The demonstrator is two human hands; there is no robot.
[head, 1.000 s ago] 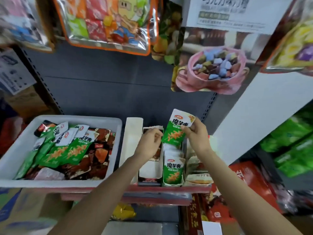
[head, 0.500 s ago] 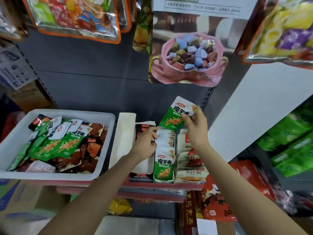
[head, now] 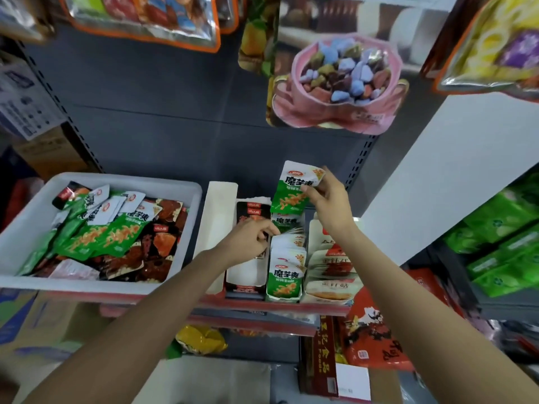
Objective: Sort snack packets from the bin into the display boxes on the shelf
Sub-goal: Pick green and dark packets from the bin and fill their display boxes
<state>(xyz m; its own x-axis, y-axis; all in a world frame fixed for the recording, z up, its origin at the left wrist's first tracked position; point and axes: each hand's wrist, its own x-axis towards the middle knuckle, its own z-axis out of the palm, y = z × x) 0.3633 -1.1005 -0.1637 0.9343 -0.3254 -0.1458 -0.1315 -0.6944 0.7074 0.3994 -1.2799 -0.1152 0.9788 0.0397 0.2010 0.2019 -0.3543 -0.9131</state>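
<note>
One head-worn wide-angle camera views the scene from above and behind the forearms, facing forward and down at the shelf [head: 262, 309]. The white bin [head: 186, 196] lies lower left, the display boxes [head: 313, 228] at centre, both close. Hanging bags [head: 335, 83] fill the top edge. No second view exists.

Hanging across the top of the frame are big foil bags: an orange-edged cartoon bag [head: 151, 18] at upper left, a bag printed with a pink cup of coloured pebble candy [head: 338, 83] at upper centre, and a yellow-and-purple one [head: 501, 45] at upper right. A grey back panel [head: 151, 118] stands behind them. Green packs [head: 501, 237] fill racks at the right edge. Low in the frame lie a yellow bag [head: 201, 339], a red bag [head: 370, 336] and a brown carton [head: 323, 357].
</note>
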